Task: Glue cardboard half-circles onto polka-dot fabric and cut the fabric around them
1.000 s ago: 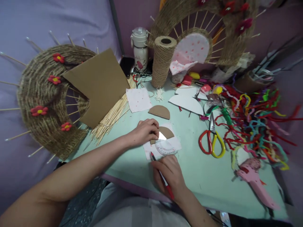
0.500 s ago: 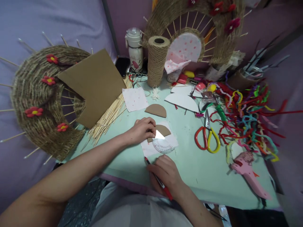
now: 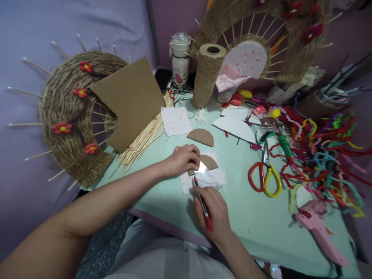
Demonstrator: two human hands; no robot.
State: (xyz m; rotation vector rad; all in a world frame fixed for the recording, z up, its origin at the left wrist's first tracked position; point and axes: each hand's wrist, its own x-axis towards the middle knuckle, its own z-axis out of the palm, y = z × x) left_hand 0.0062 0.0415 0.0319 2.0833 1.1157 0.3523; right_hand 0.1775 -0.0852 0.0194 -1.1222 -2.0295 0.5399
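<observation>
My left hand, fingers curled, presses a clear protractor down over a brown cardboard half-disc. Glare covers part of the protractor. Under both lies a piece of white cloth with pink dots. Between the fingers of my right hand is a red-and-black pen, its tip at the protractor's lower left edge by the cardboard. Just beyond, a second cardboard half-disc rests on the table, with another dotted cloth square to its left.
Scissors and a pink glue gun lie right, beside tangled pipe cleaners. Behind stand a twine spool and a bottle. Thin sticks, a cardboard sheet and a woven twine piece are left.
My right hand has moved the pen forward, bringing its tip from the near cloth edge up to the protractor. My left hand keeps its hold. The whole view has shifted slightly.
</observation>
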